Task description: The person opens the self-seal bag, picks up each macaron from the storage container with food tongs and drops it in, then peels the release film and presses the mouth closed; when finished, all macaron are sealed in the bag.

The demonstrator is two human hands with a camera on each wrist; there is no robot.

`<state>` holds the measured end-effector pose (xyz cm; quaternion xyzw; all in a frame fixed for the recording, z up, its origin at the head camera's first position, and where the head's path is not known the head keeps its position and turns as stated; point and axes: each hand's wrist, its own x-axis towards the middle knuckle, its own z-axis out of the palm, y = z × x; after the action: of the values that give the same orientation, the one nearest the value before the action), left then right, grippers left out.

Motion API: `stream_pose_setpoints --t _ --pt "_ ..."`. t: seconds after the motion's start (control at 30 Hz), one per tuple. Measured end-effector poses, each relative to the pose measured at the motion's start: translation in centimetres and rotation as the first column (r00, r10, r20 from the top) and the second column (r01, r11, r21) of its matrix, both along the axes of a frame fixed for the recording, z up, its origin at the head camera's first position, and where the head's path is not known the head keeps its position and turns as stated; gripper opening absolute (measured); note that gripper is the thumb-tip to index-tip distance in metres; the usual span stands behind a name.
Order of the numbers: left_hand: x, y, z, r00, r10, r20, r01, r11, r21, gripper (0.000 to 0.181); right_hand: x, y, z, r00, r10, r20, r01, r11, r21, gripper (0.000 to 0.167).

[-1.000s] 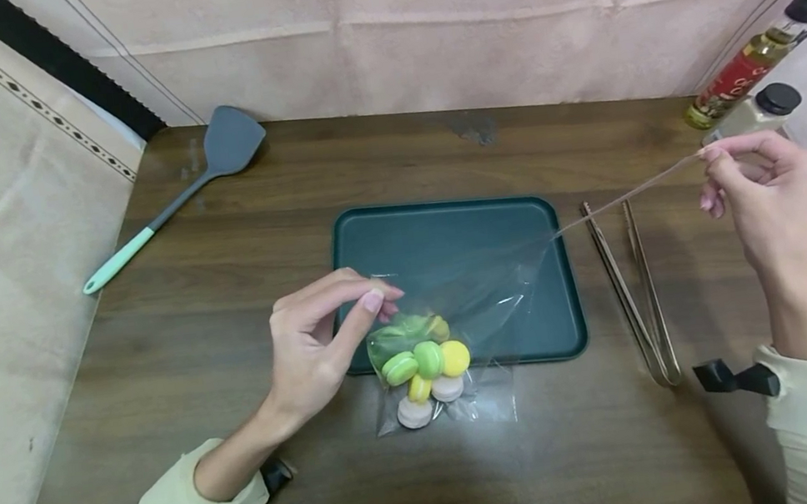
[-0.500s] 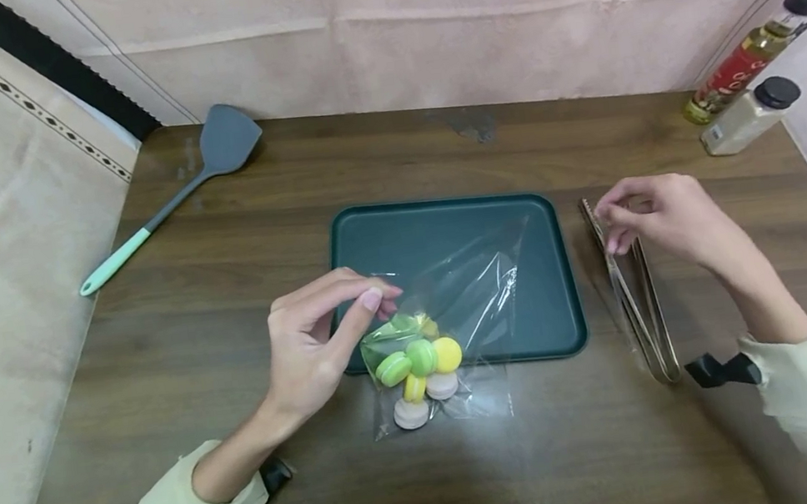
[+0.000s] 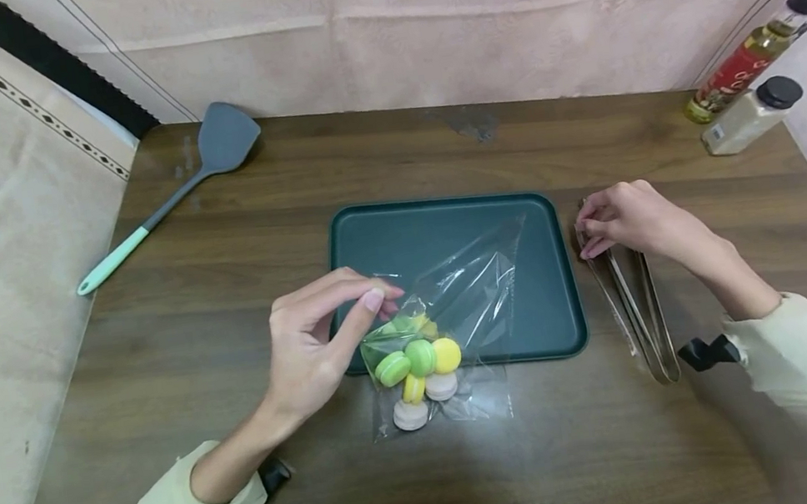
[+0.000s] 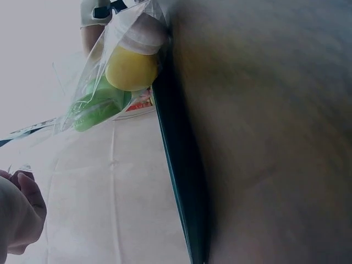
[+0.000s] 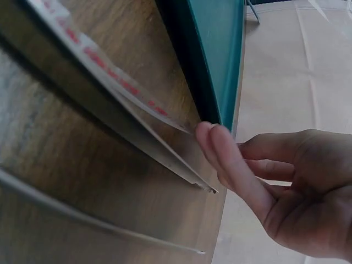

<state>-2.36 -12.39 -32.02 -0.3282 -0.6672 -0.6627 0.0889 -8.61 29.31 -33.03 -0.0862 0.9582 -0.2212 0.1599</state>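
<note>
With thumb and fingertips, my left hand point(image 3: 322, 329) pinches the upper left edge of a clear plastic bag point(image 3: 478, 276). Inside the bag lie green, yellow and whitish macarons point(image 3: 421, 357). It hangs in front of a dark green tray point(image 3: 437, 214), over the near rim. My right hand point(image 3: 629, 216) is at the far end of metal tongs point(image 3: 664, 354), right of the tray. Its fingertips pinch one end of a thin clear strip point(image 5: 124, 82) with red print, seen in the right wrist view. That strip runs down alongside the tongs; the fingers look apart from the tongs.
A spatula point(image 3: 228, 135) with a mint handle lies at the back left of the wooden table point(image 3: 313, 498). At the back right are an oil bottle point(image 3: 737, 72) and a black-capped jar point(image 3: 743, 122). A pale cloth point(image 3: 466, 26) hangs behind.
The strip, earlier stretched from the bag toward the upper right, has come off it. My right hand has carried it left and down beside the tongs. The left hand has stayed put.
</note>
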Motion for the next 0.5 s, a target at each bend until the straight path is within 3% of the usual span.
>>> stream_pose_setpoints --t 0.13,0.3,0.5 --pt "0.0 0.0 -0.1 1.0 -0.004 0.004 0.004 1.0 0.0 0.016 -0.1 -0.1 0.0 1.0 0.017 -0.022 -0.016 1.0 0.016 0.016" --pt "-0.2 -0.1 -0.2 1.0 -0.003 -0.002 0.003 1.0 -0.006 0.013 0.1 0.1 -0.2 0.989 0.027 -0.147 -0.025 1.0 0.013 0.017" --pt "-0.1 -0.1 -0.1 1.0 0.004 -0.002 -0.004 1.0 -0.016 0.012 1.5 -0.6 0.4 0.93 -0.038 -0.366 -0.007 0.993 -0.119 0.016"
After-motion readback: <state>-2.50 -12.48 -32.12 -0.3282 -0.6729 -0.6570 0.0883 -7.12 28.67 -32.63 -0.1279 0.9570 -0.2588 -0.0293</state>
